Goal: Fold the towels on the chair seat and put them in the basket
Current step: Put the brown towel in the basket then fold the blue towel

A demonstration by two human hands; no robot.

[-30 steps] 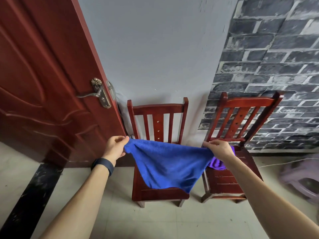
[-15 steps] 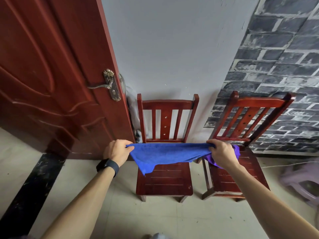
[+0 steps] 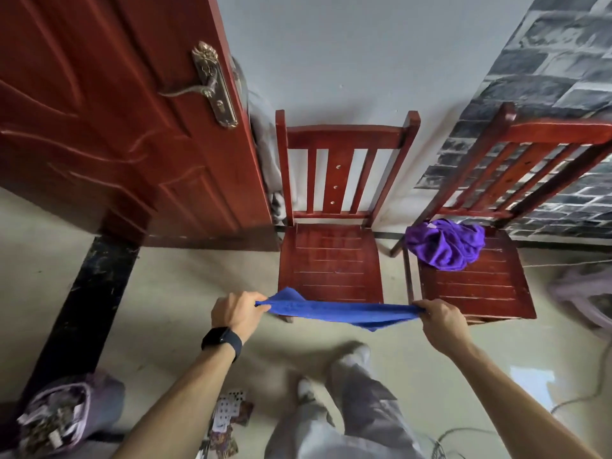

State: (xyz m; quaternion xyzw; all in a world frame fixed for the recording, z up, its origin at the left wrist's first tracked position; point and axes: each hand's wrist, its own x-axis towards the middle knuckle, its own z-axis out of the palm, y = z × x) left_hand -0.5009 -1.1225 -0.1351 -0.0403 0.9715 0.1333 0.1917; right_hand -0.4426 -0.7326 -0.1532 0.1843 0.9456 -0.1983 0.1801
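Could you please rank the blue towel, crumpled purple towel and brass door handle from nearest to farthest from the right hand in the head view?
1. Blue towel: gripped by the right hand itself.
2. Crumpled purple towel: on the right chair's seat, just beyond.
3. Brass door handle: far left, on the red door.

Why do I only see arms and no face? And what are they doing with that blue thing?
There is no robot here. A person wears a camera on their head, so the picture looks down at their own arms and legs. The left hand and the right hand each pinch one end of a blue towel, which is stretched between them in the air in front of a red chair. A crumpled purple towel lies on the seat of the second chair, to the right. A door stands on the left.
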